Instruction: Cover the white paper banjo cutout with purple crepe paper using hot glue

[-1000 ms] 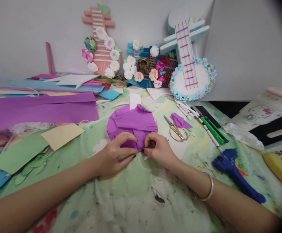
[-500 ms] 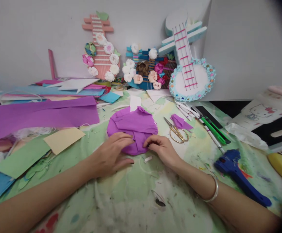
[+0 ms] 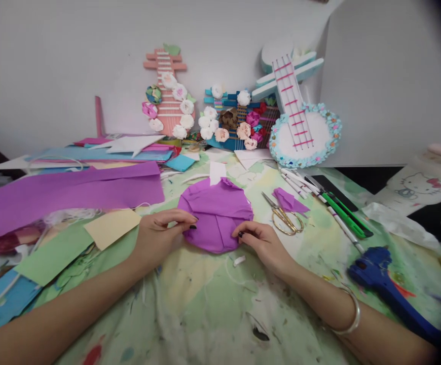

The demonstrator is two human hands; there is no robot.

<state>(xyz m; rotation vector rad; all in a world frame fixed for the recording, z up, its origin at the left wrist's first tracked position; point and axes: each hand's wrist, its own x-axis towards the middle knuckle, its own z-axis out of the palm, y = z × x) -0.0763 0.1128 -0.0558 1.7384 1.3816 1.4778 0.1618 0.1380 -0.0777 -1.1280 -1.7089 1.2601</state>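
Note:
A round piece wrapped in purple crepe paper (image 3: 215, 213) lies on the table, with a white tab (image 3: 217, 173) sticking out at its far edge. My left hand (image 3: 163, 230) pinches at the left edge of the purple-covered disc, thumb and forefinger together. On the near right edge my right hand (image 3: 260, 241) pinches the purple paper with curled fingers. To the right of the disc lie gold-handled scissors (image 3: 287, 218) and a purple paper scrap (image 3: 289, 199). A small white scrap (image 3: 239, 260) rests just in front of it.
Decorated lute-shaped crafts (image 3: 306, 126) lean against the wall at the back. On the right are a green cutter (image 3: 345, 215) and a blue glue gun (image 3: 391, 289). Purple paper (image 3: 68, 195) and coloured sheets (image 3: 53, 256) cover the left side. A painted cloth (image 3: 190, 314) covers the table.
My left hand has gone from lying spread over the disc's near left part to pinching at its left edge. My right hand stays pinched at the near right edge. The view has shifted slightly.

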